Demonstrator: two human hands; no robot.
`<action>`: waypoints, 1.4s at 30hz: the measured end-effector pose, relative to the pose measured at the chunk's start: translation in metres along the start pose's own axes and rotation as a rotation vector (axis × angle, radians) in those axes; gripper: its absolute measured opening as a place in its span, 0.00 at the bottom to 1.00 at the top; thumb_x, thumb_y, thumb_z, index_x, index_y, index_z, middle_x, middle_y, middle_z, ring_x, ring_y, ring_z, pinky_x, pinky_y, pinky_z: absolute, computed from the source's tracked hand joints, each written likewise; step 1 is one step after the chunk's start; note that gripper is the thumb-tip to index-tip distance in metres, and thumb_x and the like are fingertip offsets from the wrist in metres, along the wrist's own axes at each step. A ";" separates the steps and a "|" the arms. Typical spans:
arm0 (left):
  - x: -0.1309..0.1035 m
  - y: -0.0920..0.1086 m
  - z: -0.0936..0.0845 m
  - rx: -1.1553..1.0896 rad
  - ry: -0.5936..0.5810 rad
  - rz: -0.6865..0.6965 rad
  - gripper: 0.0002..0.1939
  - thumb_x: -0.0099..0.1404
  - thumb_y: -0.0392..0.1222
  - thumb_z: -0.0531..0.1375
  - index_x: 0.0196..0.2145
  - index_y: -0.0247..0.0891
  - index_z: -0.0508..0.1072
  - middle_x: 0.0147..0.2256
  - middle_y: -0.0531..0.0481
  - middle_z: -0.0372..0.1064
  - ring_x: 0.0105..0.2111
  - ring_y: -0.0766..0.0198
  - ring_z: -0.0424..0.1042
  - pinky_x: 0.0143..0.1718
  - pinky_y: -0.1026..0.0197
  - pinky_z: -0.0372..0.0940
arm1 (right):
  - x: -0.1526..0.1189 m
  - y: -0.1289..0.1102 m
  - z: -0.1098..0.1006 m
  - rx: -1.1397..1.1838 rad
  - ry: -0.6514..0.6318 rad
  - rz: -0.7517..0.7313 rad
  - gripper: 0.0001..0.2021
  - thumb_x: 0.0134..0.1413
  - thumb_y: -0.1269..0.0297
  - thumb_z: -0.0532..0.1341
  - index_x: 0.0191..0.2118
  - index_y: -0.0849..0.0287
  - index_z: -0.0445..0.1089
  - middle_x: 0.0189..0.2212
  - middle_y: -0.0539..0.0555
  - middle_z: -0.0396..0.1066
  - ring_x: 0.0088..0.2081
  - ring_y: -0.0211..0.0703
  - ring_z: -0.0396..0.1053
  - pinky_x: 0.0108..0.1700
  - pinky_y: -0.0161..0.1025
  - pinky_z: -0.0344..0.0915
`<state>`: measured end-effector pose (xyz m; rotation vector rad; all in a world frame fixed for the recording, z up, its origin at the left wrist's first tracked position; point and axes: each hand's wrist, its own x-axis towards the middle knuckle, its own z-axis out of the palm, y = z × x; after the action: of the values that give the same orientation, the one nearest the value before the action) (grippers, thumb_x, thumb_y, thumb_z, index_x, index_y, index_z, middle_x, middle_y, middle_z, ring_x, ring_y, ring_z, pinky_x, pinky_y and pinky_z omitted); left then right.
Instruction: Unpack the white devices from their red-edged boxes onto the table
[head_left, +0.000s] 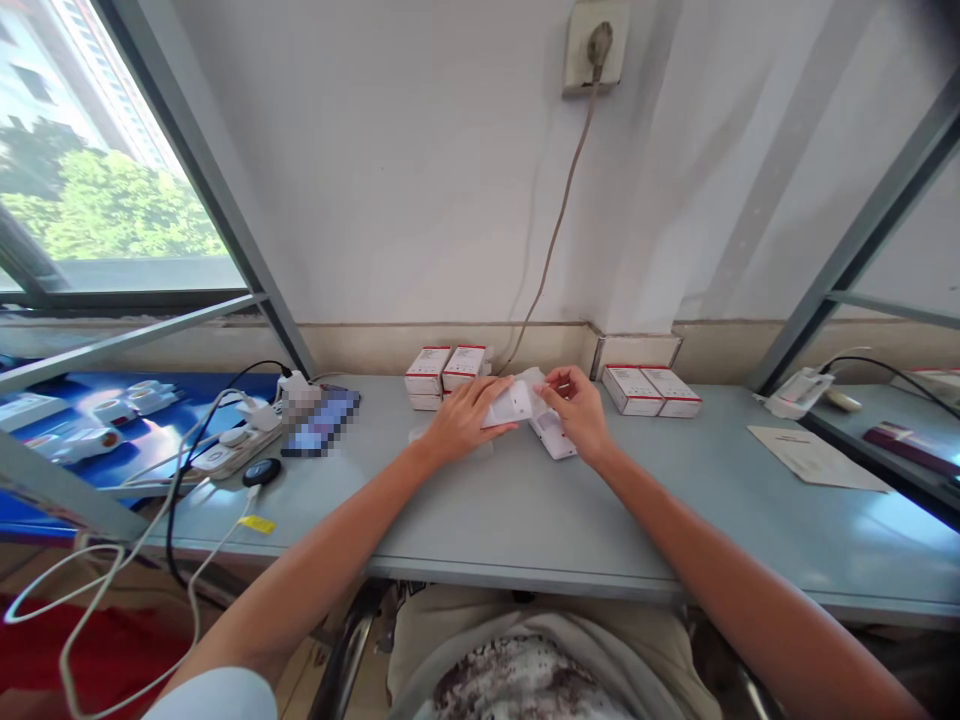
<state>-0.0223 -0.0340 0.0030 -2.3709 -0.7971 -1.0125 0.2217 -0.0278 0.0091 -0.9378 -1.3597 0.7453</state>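
My left hand (466, 418) is closed on a white flat rectangular device (510, 403), held tilted above the table. My right hand (577, 410) is closed, with thumb and fingers pinched at the edge of a pale, thin wrapper (531, 378) beside the device. Below the right hand, a second white device (556, 440) lies on the table, partly covered by the hand and the wrapper. Something clear and thin, perhaps plastic, lies by my left wrist; its kind is hard to make out.
Stacked white boxes with red edges (427, 370) stand behind my left hand, and two more boxes (634, 390) sit to the right. On the left are a phone (322, 420), a power strip (238, 448), a black round puck (262, 472) and loose cables. A paper sheet (817, 458) lies right.
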 end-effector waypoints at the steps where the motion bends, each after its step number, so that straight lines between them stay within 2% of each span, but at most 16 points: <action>1: 0.000 0.000 -0.001 0.014 0.003 0.000 0.37 0.79 0.63 0.60 0.75 0.39 0.61 0.59 0.34 0.75 0.59 0.43 0.77 0.62 0.42 0.72 | -0.001 -0.002 0.000 0.039 -0.022 0.028 0.22 0.50 0.43 0.75 0.39 0.53 0.72 0.35 0.50 0.72 0.33 0.42 0.65 0.35 0.40 0.65; 5: 0.001 -0.002 -0.004 0.057 -0.002 0.011 0.34 0.80 0.59 0.59 0.75 0.39 0.63 0.60 0.33 0.74 0.58 0.43 0.76 0.61 0.42 0.71 | -0.002 -0.007 -0.002 0.156 -0.090 0.078 0.23 0.48 0.43 0.78 0.40 0.52 0.73 0.37 0.49 0.71 0.32 0.39 0.63 0.32 0.38 0.63; 10: 0.003 -0.002 -0.006 0.087 -0.021 0.036 0.30 0.82 0.56 0.58 0.73 0.40 0.65 0.61 0.34 0.74 0.58 0.44 0.76 0.61 0.44 0.69 | -0.002 -0.008 -0.007 0.123 -0.176 0.135 0.20 0.47 0.46 0.79 0.39 0.51 0.77 0.28 0.47 0.67 0.28 0.39 0.59 0.28 0.37 0.57; 12: 0.004 -0.001 -0.008 0.100 -0.025 0.035 0.28 0.82 0.55 0.57 0.72 0.41 0.67 0.61 0.35 0.75 0.59 0.45 0.76 0.61 0.44 0.68 | -0.003 -0.008 -0.007 0.132 -0.205 0.119 0.19 0.49 0.46 0.78 0.39 0.52 0.80 0.28 0.48 0.68 0.29 0.39 0.58 0.28 0.37 0.57; 16: 0.004 0.000 -0.009 0.123 -0.038 0.014 0.26 0.82 0.53 0.57 0.72 0.43 0.67 0.63 0.37 0.74 0.60 0.45 0.75 0.62 0.44 0.67 | -0.004 -0.011 -0.005 0.186 -0.220 0.098 0.21 0.53 0.44 0.75 0.47 0.52 0.84 0.27 0.48 0.67 0.29 0.39 0.58 0.28 0.38 0.57; 20: 0.003 -0.001 -0.008 0.114 -0.041 0.006 0.27 0.82 0.53 0.56 0.73 0.44 0.66 0.63 0.37 0.74 0.60 0.45 0.75 0.63 0.44 0.67 | -0.004 -0.011 -0.004 0.194 -0.206 0.117 0.25 0.56 0.43 0.72 0.53 0.53 0.84 0.28 0.47 0.68 0.28 0.38 0.57 0.28 0.38 0.58; 24: 0.003 -0.001 -0.008 0.109 -0.046 0.017 0.27 0.83 0.53 0.56 0.73 0.45 0.65 0.63 0.37 0.74 0.61 0.45 0.75 0.63 0.44 0.66 | -0.003 -0.008 -0.006 0.203 -0.222 0.147 0.21 0.56 0.45 0.72 0.49 0.53 0.83 0.23 0.44 0.60 0.24 0.36 0.53 0.25 0.36 0.51; 29: 0.003 -0.001 -0.009 0.121 -0.039 0.021 0.27 0.83 0.55 0.56 0.72 0.43 0.67 0.63 0.36 0.74 0.60 0.45 0.75 0.61 0.44 0.67 | -0.005 -0.012 -0.006 0.153 -0.266 0.143 0.21 0.57 0.43 0.71 0.47 0.53 0.82 0.22 0.44 0.58 0.21 0.34 0.48 0.23 0.36 0.46; 31: 0.003 -0.001 -0.008 0.117 -0.019 0.025 0.27 0.82 0.55 0.57 0.72 0.42 0.67 0.62 0.35 0.75 0.59 0.45 0.76 0.60 0.45 0.68 | -0.006 -0.014 -0.004 0.076 -0.285 0.116 0.21 0.58 0.41 0.70 0.44 0.54 0.82 0.21 0.44 0.57 0.21 0.35 0.48 0.23 0.37 0.48; 37: 0.001 -0.001 -0.007 0.064 0.034 0.020 0.30 0.81 0.55 0.60 0.73 0.41 0.64 0.62 0.34 0.73 0.60 0.45 0.75 0.61 0.43 0.69 | -0.007 -0.006 0.002 -0.084 -0.326 -0.126 0.20 0.67 0.41 0.62 0.36 0.53 0.76 0.30 0.50 0.69 0.31 0.44 0.64 0.34 0.41 0.63; 40: -0.001 -0.002 -0.005 0.019 0.040 -0.009 0.31 0.80 0.55 0.61 0.74 0.42 0.62 0.62 0.34 0.72 0.61 0.44 0.74 0.62 0.42 0.69 | -0.007 -0.003 0.001 -0.174 -0.340 -0.223 0.21 0.71 0.43 0.59 0.32 0.52 0.71 0.30 0.51 0.68 0.33 0.47 0.63 0.37 0.43 0.63; 42: -0.002 -0.002 -0.004 -0.013 0.026 -0.034 0.32 0.80 0.55 0.61 0.74 0.43 0.62 0.62 0.35 0.72 0.62 0.44 0.74 0.63 0.42 0.69 | -0.007 -0.005 0.000 -0.199 -0.363 -0.230 0.22 0.72 0.42 0.59 0.30 0.51 0.68 0.29 0.51 0.66 0.33 0.47 0.62 0.37 0.43 0.62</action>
<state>-0.0263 -0.0359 0.0045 -2.3576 -0.8265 -1.0637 0.2204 -0.0364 0.0096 -0.8042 -1.8539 0.6304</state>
